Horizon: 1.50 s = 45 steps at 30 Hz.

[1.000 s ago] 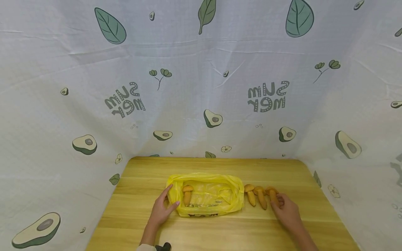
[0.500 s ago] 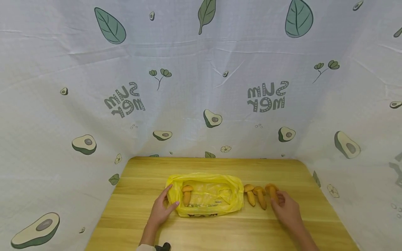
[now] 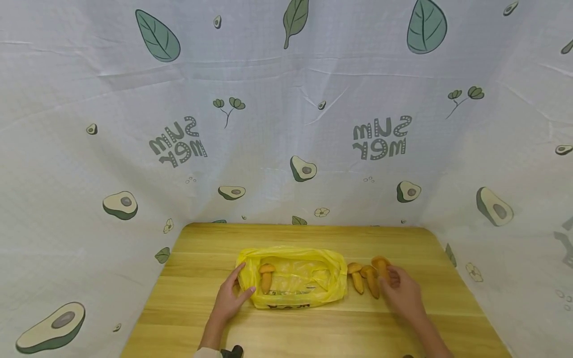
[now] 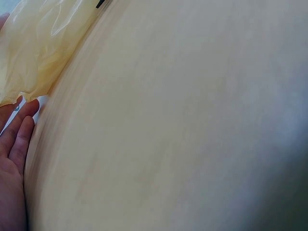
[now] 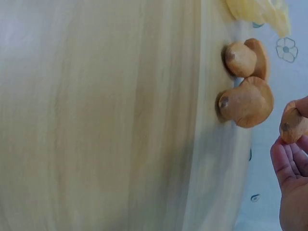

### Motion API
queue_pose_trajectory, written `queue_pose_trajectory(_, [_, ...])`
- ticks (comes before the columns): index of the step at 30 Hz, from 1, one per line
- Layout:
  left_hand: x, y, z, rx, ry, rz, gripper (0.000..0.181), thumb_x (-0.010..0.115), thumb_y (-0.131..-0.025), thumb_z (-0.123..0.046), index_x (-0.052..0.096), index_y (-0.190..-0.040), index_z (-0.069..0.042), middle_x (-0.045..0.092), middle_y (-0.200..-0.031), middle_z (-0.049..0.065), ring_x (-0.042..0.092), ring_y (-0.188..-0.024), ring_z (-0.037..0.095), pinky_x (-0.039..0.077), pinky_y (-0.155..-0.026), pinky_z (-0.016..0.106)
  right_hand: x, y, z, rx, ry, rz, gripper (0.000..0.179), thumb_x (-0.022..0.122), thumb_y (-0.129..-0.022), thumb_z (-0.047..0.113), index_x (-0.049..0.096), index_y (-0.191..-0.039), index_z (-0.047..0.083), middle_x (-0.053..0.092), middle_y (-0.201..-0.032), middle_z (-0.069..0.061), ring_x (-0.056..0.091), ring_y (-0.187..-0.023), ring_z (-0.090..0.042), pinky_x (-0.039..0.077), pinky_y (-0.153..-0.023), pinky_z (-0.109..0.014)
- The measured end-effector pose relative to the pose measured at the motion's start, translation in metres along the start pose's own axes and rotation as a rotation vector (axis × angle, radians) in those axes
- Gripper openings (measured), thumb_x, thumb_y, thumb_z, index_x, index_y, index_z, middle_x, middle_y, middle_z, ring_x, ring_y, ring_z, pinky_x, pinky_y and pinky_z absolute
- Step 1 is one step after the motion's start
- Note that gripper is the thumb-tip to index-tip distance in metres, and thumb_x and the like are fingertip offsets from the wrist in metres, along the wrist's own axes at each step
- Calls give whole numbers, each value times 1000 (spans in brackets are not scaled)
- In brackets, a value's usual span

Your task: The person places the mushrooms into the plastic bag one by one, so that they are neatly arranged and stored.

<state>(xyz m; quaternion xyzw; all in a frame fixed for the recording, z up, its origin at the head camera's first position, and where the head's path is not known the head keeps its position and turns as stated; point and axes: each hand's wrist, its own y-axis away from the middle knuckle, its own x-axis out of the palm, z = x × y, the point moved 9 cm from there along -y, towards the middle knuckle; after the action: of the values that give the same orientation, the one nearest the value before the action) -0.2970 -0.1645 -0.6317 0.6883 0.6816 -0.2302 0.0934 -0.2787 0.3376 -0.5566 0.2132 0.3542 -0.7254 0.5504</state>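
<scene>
My right hand (image 3: 403,297) pinches an orange-brown mushroom (image 3: 381,266) by its stem, cap pointing away from me. In the right wrist view that mushroom (image 5: 291,123) is between thumb and fingers, above the table. Two more mushrooms lie side by side to its left, one mushroom (image 3: 356,277) nearer the bag and another mushroom (image 3: 371,281) beside the hand. My left hand (image 3: 227,301) rests against the left end of a yellow plastic bag (image 3: 309,300), thumb and fingers spread and fairly straight. Inside the bag's wide mouth lies one mushroom (image 3: 266,279).
The bag stands on a light wooden table (image 3: 295,333). A pale cloth (image 3: 268,144) printed with avocados and leaves hangs behind and along both sides of the table. Black printing shows on the bag's front.
My right hand has lifted the rightmost mushroom off the table and carried it a little to the left and away from me. The left hand and the bag stay in place.
</scene>
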Motion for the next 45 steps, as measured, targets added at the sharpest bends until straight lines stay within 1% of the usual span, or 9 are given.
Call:
queue_pose_trajectory(9, [-1,0,3,9,14,-12,77,80,-90,-33,44,-157,-20,52,-156,10,62,-125,26,51,-105,42,7,-8,18,-26,-48,-18,45,78,-93,16,63,-127,-9,72,-107,-22,68,-92,-27,56,-75,-21])
queue_pose_trajectory(17, [-1,-1,3,15,36,-15,77,80,-90,-31,44,-157,-18,50,-157,11,61,-127,28,51,-105,42,21,-12,33,10,-97,68,47,73,-97,19,59,-133,-7,69,-117,-24,67,-104,-34,57,-81,-26])
queue_pose_trajectory(20, [-1,-2,3,15,27,-12,77,79,-90,-32,44,-157,-17,50,-157,11,60,-128,28,51,-106,42,25,-13,42,8,-102,79,47,72,-98,21,59,-133,-7,68,-117,-23,66,-103,-32,57,-81,-27])
queue_pose_trajectory(24, [-1,-2,2,24,28,-10,77,79,-91,-32,44,-157,-16,50,-157,11,60,-129,28,51,-106,43,33,-15,52,-20,-107,62,44,73,-97,20,61,-131,-6,70,-112,-20,66,-98,-28,58,-78,-26])
queue_pose_trajectory(28, [0,-1,1,24,35,-13,76,79,-90,-30,44,-157,-16,50,-157,11,61,-129,29,51,-106,44,43,-15,61,-13,-153,89,44,74,-97,18,61,-131,-5,69,-112,-18,65,-98,-25,57,-78,-24])
queue_pose_trajectory(32, [1,0,-1,26,26,-35,76,80,-90,-23,45,-156,-12,51,-156,14,61,-128,32,50,-106,50,51,-13,72,-15,-188,105,43,74,-97,18,61,-131,-4,70,-111,-17,65,-95,-21,55,-76,-19])
queue_pose_trajectory(35, [1,0,-3,33,28,-57,76,79,-89,-17,44,-156,-5,49,-156,20,60,-128,39,49,-105,56,56,-12,80,-34,-205,103,42,75,-95,16,62,-130,-5,70,-108,-16,64,-93,-20,55,-75,-19])
queue_pose_trajectory(38, [2,0,-3,33,33,-68,77,79,-89,-15,43,-155,-1,48,-155,23,59,-128,43,49,-104,57,62,-12,86,-44,-201,106,42,77,-94,16,63,-128,-5,71,-106,-14,64,-92,-19,55,-75,-19])
queue_pose_trajectory(45, [0,-2,2,15,10,-31,77,80,-90,-25,44,-157,-14,49,-157,12,59,-131,31,50,-107,48,75,-12,96,-19,-158,154,43,76,-95,21,63,-130,0,71,-111,-11,65,-93,-17,55,-77,-21])
